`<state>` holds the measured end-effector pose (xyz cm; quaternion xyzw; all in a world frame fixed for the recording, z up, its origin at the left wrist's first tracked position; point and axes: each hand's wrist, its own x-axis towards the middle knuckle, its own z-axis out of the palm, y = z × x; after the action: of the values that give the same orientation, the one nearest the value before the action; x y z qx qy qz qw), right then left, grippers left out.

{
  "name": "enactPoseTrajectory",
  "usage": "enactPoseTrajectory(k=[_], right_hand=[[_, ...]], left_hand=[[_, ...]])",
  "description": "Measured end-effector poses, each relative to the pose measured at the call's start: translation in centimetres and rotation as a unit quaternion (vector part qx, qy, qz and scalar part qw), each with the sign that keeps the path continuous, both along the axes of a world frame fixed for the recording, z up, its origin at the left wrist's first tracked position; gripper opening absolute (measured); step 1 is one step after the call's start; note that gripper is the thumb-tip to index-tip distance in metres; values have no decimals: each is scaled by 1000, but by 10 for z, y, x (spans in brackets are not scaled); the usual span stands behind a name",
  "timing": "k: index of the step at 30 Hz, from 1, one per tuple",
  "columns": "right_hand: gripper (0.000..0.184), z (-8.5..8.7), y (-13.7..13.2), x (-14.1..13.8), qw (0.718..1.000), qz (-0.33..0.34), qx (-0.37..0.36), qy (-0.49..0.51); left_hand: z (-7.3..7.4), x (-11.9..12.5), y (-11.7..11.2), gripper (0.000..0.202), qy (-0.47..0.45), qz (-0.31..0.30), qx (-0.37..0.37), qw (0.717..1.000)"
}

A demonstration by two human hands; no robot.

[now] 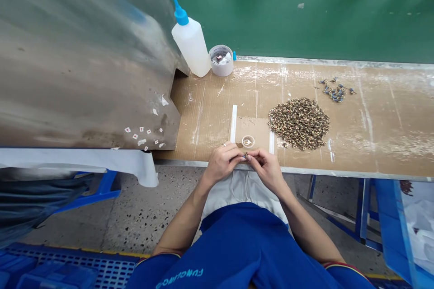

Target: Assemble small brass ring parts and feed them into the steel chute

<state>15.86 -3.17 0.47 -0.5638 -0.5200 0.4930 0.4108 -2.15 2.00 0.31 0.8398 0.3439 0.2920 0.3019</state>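
Note:
My left hand (224, 161) and my right hand (266, 167) meet at the table's front edge, fingertips pinched together. Between them sits a small dark part with a bluish bit (245, 155), too small to name, and both hands seem to grip it. Just beyond my fingers lies a small round clear dish (248, 141) on a cardboard patch. To the right of the dish is a big heap of tiny brass-and-dark parts (299, 123). Farther back on the right lies a smaller group of blue-and-dark parts (337, 91).
A white squeeze bottle (192, 47) with a blue nozzle stands at the back left, beside a tape-roll ring (222, 65) holding scraps. A metal housing (84, 63) with stickers borders the left. Behind the cardboard-covered table (379, 135) runs a green belt (305, 13). A blue frame (364, 212) stands lower right.

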Motion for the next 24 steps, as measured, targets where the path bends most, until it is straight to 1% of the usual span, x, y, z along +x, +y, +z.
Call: enactPoseTrajectory(k=[5,9,15,19,21,24], right_hand=[[16,2,-1,-1,998,6,38,-44],[15,6,1,1,993,37,63,-91],[14,11,8,8,988,103,43,-103],[14,12,11,11,987,134,25,-87],[14,12,11,10,988,133,22,-80],[14,11,7,4,990,104,31,-90]], left_hand=[[-2,0,0,44,10,0,20,1000],[-2,0,1,44,18,-9,29,999],[-2,-4,1,46,42,-31,9,999],[-4,-7,0,46,42,-41,-3,998],[-4,-7,0,46,40,-43,-5,998],[-5,-6,0,45,34,-36,-7,999]])
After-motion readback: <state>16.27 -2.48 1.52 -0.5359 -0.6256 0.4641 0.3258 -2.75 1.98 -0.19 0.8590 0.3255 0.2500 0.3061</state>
